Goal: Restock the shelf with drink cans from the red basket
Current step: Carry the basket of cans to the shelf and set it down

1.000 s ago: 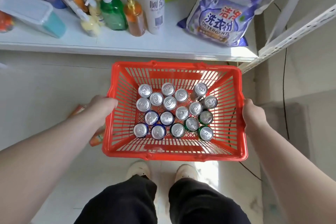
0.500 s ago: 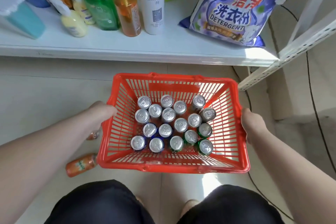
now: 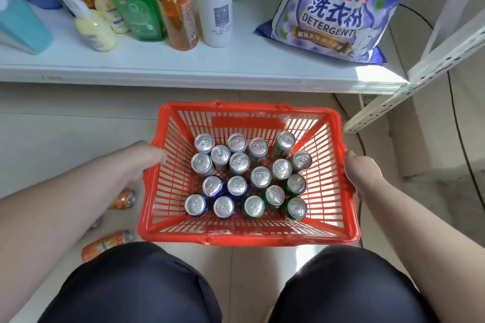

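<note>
Purple detergent bag (image 3: 333, 10), far right on the shelf (image 3: 183, 65): red characters "洁净", blue "洗衣粉", the word "DETERGENT" under them, then a brown banner starting "超强去污", rest too blurred. Tall white bottle (image 3: 214, 0), mid shelf: big grey "厕洁", a smaller line below it, roughly "强力去垢", not sure; fine print and a square graphic lower down, unreadable. Orange pump bottle (image 3: 178, 13) just left of it: a label with small print, illegible. Drink cans (image 3: 246, 178) in the red basket (image 3: 249, 237): only plain silver tops show, no text.
</note>
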